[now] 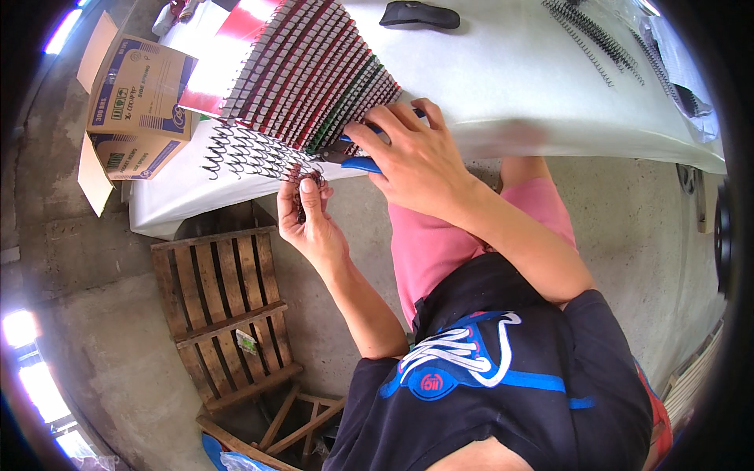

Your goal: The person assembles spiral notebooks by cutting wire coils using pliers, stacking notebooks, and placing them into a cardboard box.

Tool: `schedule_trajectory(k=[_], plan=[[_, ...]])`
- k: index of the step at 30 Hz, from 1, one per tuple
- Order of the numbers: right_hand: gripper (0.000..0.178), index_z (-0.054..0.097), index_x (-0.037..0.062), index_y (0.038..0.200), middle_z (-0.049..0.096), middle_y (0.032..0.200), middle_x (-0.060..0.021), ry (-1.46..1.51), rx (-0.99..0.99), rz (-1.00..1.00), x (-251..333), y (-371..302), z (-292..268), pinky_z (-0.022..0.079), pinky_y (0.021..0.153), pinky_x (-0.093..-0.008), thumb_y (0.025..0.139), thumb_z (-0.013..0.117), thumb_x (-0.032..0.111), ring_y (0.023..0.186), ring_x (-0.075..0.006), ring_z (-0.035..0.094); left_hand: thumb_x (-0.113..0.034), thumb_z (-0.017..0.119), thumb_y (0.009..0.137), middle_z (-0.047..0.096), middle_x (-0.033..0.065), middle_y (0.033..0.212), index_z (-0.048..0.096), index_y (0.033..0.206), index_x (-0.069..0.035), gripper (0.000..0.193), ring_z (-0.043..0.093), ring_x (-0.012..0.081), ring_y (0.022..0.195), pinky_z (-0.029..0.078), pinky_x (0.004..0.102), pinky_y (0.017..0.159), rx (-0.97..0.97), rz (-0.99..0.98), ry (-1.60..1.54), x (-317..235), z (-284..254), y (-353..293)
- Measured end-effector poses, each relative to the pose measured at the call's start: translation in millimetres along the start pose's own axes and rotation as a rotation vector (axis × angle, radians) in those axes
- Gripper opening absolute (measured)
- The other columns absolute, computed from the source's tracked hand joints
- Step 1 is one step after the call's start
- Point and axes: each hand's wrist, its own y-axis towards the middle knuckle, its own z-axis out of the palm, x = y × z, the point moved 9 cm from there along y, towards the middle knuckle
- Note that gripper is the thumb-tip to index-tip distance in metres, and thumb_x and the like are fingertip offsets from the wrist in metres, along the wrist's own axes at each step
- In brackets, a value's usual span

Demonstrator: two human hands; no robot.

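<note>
A fanned stack of spiral-bound notebooks (314, 67) lies at the table's near edge, its bound edges showing rows of red, green and dark coils. From its lower left stick out several loose dark wire coil ends (251, 149). My left hand (314, 228) is closed, thumb against fingers, on a bunch of dark coil ends just below the stack. In my right hand (420, 161) is a pair of blue-handled pliers (361, 164), with the jaws pointing left toward the coils near the stack's lower corner. Whether the jaws grip a wire cannot be made out.
The white-covered table (487, 78) bears a black elongated object (420, 14) at the back and loose black coils (593, 43) at the far right, beside clear plastic (679, 55). An open cardboard box (145, 102) stands left. A wooden pallet (228, 314) is below.
</note>
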Motion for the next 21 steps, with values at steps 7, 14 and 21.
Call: schedule_trajectory(k=[7, 14, 21], plan=[[0.053, 0.055, 0.0166, 0.113, 0.052, 0.106, -0.0023, 0.019, 0.06, 0.039, -1, 0, 5, 0.036, 0.09, -0.0427, 0.065, 0.076, 0.019, 0.099, -0.0209, 0.054, -0.013, 0.061, 0.091, 0.063, 0.0064, 0.09, 0.059, 0.111, 0.003, 0.026, 0.06, 0.009, 0.074, 0.051, 0.0185, 0.065, 0.034, -0.009, -0.058, 2, 2, 2], [0.041, 0.056, 0.0147, 0.105, 0.058, 0.096, -0.0059, 0.099, 0.187, 0.049, -7, 0, 23, 0.05, 0.071, -0.0391, 0.067, 0.072, 0.014, 0.087, -0.0237, 0.061, -0.01, 0.062, 0.09, 0.064, 0.0057, 0.087, 0.061, 0.104, 0.001, 0.017, 0.059, 0.009, 0.073, 0.046, 0.0201, 0.061, -0.096, 0.0, -0.102, 8, 0, 2], [0.033, 0.059, 0.0135, 0.103, 0.058, 0.099, -0.0056, 0.138, 0.049, 0.025, -7, 0, -2, 0.044, 0.081, -0.0399, 0.071, 0.066, 0.011, 0.093, -0.023, 0.058, -0.01, 0.062, 0.09, 0.066, 0.0079, 0.092, 0.056, 0.117, 0.0, 0.03, 0.062, 0.0094, 0.075, 0.05, 0.0168, 0.063, -0.074, -0.002, -0.087, 3, -6, 4]])
